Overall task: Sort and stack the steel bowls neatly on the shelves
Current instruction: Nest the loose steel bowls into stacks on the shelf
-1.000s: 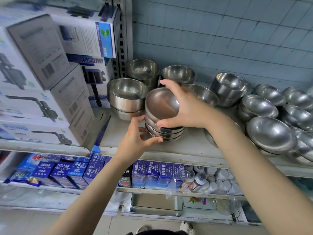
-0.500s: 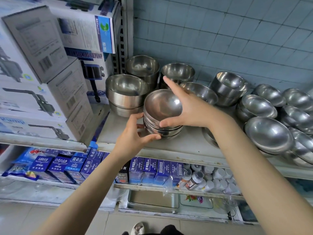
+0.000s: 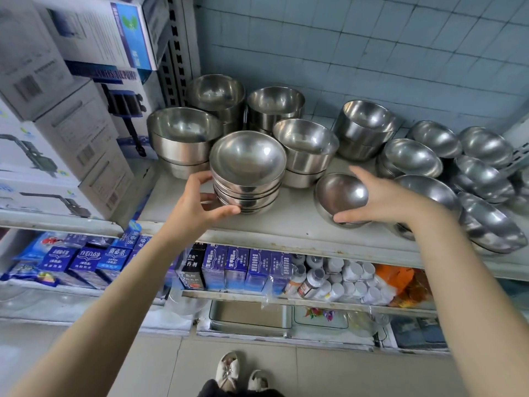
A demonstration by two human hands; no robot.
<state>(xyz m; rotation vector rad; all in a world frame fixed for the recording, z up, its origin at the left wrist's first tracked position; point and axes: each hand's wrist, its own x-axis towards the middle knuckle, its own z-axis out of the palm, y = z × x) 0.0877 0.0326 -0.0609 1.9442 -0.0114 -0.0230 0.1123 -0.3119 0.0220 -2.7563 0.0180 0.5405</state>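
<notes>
A stack of several small steel bowls (image 3: 248, 159) stands near the front of the white shelf (image 3: 289, 227). My left hand (image 3: 197, 204) holds the stack's left side and base, thumb under its lower bowls. To the right, my right hand (image 3: 380, 196) grips a single small steel bowl (image 3: 340, 193) tilted toward me on the shelf, thumb under its near rim and fingers over its far rim. Taller stacks of larger bowls (image 3: 183, 133) stand behind. More bowls (image 3: 412, 156) lie loosely overlapped at the right.
White pump boxes (image 3: 65, 144) are piled at the left beside the metal shelf upright (image 3: 177, 47). The lower shelf holds blue cartons (image 3: 237, 265) and white bottles (image 3: 343, 285). A tiled wall backs the shelf. My shoes (image 3: 240, 371) show on the floor below.
My right hand left the top of the small stack and moved right onto a single tilted bowl. My left hand stays at the stack's left side.
</notes>
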